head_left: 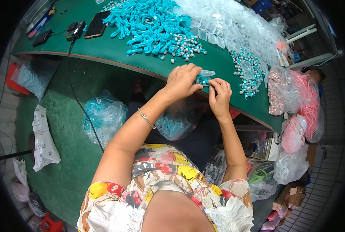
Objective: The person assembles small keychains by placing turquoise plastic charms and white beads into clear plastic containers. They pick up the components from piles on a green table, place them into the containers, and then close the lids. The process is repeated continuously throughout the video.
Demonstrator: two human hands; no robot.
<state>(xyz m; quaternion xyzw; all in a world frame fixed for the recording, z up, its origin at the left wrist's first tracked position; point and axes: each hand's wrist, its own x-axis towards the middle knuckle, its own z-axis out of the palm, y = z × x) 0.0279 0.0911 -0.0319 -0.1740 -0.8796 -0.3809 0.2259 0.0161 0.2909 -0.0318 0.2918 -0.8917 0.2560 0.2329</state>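
Blouse (182, 170) below, left grip (181, 81) and right grip (220, 96) hold clear box (203, 80)

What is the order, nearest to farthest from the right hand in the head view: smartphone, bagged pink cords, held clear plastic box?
1. Clear plastic box: just left.
2. Pink cords: right side, bagged.
3. Smartphone: upper left.

1. The table (95, 48) is showing plain green.
2. On it, cords (149, 23) are glowing turquoise, beads (188, 46) are showing grey, cases (226, 23) are gleaming clear.
3. At its near edge, I'm seeing turquoise cord (201, 80) in a clear box (207, 72).
4. By the table's right end, bagged strands (309, 110) are blushing pink.
5. Before the table, a blouse (172, 170) is mixing yellow, red and grey florals on cream.
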